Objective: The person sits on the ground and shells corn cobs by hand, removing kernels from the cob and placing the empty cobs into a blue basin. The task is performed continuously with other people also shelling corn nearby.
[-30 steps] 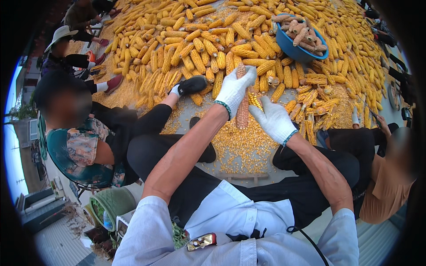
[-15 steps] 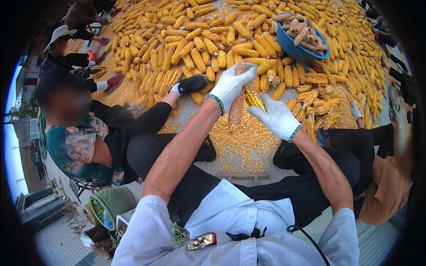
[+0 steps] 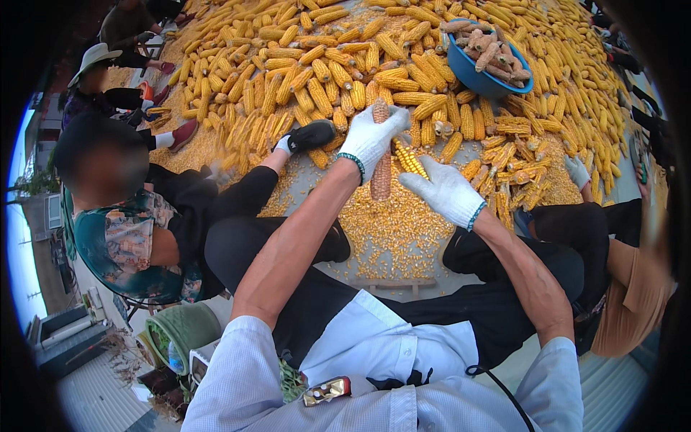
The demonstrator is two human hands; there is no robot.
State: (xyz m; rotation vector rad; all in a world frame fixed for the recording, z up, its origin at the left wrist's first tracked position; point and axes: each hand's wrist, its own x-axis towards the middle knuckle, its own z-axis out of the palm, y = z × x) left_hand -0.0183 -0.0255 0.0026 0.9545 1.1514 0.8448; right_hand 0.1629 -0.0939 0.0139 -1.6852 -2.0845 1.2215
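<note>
My left hand (image 3: pixel 371 140), in a white knit glove with a green cuff, is closed around a bare corn cob (image 3: pixel 381 180) held upright, its ends showing above and below the fist. In a matching glove, my right hand (image 3: pixel 448 191) grips a yellow ear of corn (image 3: pixel 409 158). The ear is tilted, its upper end against the bare cob. Part of its lower end is hidden by the right fingers. Below both hands, loose kernels (image 3: pixel 392 230) are spread over the ground between my legs.
A large heap of yellow corn ears (image 3: pixel 288 65) fills the far side. On it stands a blue basin (image 3: pixel 486 83) of bare cobs. A seated person (image 3: pixel 122 230) is close at my left, their black shoe (image 3: pixel 312 135) by the heap; another person (image 3: pixel 626 288) sits at my right.
The bare cob and my left hand have shifted slightly left. The ear in my right hand now lies closer against the cob. The right-hand neighbour's gloved hand has moved a little.
</note>
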